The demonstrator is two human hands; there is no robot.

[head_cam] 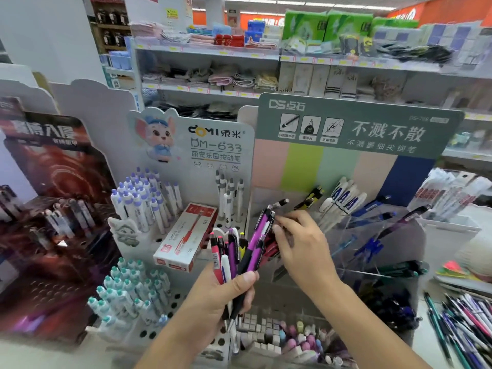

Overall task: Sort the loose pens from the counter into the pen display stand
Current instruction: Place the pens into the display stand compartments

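Two bare arms and hands

The left hand [226,291] and right hand [300,246] wear no gloves, rings or watch, and no sleeves show.

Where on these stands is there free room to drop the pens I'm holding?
Empty holes lie on the white stand between the teal pens and the red box, and behind the box beside the grey-capped pens. The clear bins look partly free. Crowded: the purple-capped pens and the loose pile at right.
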